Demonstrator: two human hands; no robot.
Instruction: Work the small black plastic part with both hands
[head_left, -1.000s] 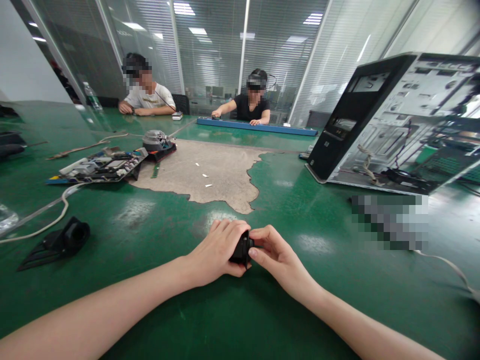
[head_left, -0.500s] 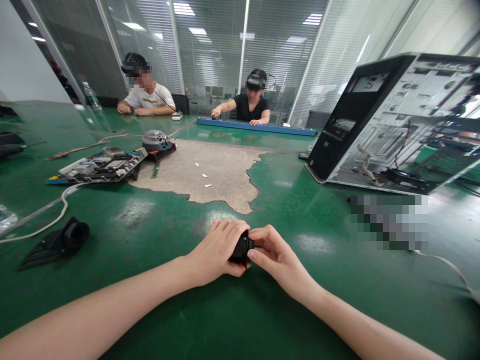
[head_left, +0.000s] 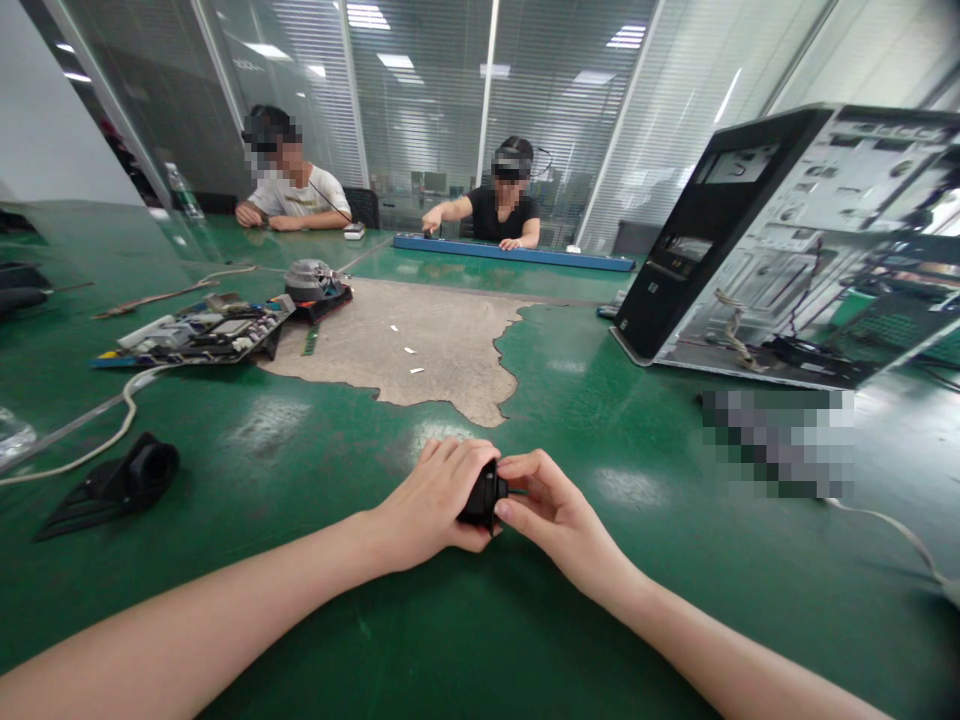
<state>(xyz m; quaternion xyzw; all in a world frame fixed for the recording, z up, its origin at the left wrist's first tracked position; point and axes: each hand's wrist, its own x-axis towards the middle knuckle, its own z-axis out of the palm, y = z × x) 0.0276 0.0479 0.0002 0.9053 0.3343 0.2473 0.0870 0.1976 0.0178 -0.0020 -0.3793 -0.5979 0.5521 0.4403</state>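
A small black part, boxy with a stepped round piece on its right side, is held just above or on the green table; its exact kind cannot be made out. My left hand wraps over it from the left, hiding much of its body. From the right, the thumb and fingertips of my right hand grip the stepped end. The palm side of my left hand is hidden.
A flat black plastic piece with a round collar lies at left. Behind it are a circuit board and a fan cooler. An opened computer case stands right. Two people sit across the table, near a blue bar.
Almost nothing differs. Both hands stay on the black part, with at most a slight shift of the right fingers at its end.
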